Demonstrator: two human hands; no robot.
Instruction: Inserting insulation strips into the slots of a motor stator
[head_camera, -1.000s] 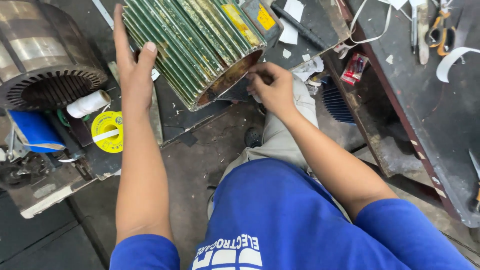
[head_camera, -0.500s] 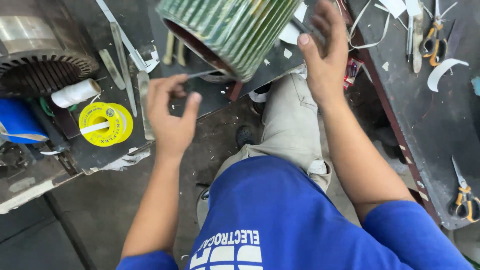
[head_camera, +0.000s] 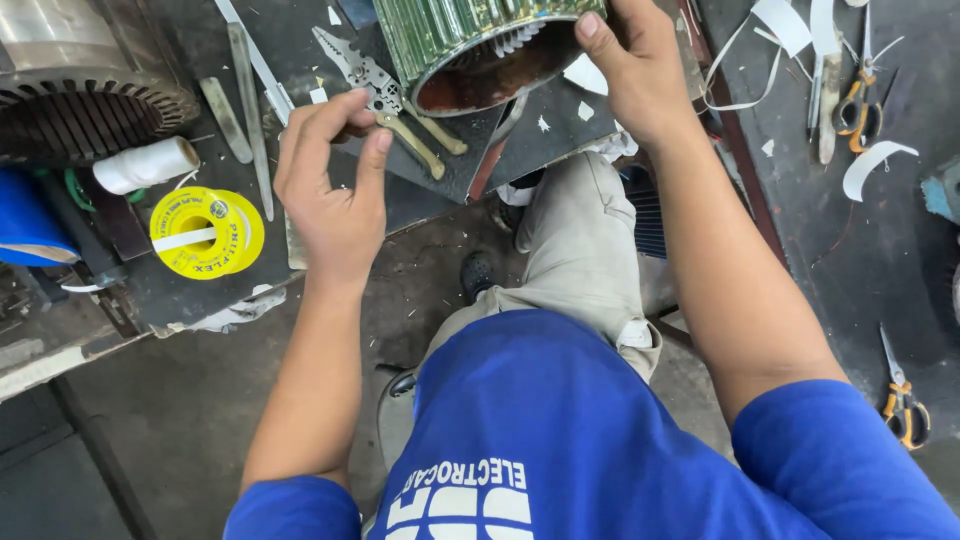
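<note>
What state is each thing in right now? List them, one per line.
Green stator core: tipped on its side, open end toward the camera, rim gripped by the right hand.
Left hand: raised, fingers curled, holding nothing that shows.
Crimping pliers: lying flat, handles apart.
Yellow tape roll: lying flat, white end loose.
White cord spool: on its side, wound full.
Orange-handled scissors: lying shut.
</note>
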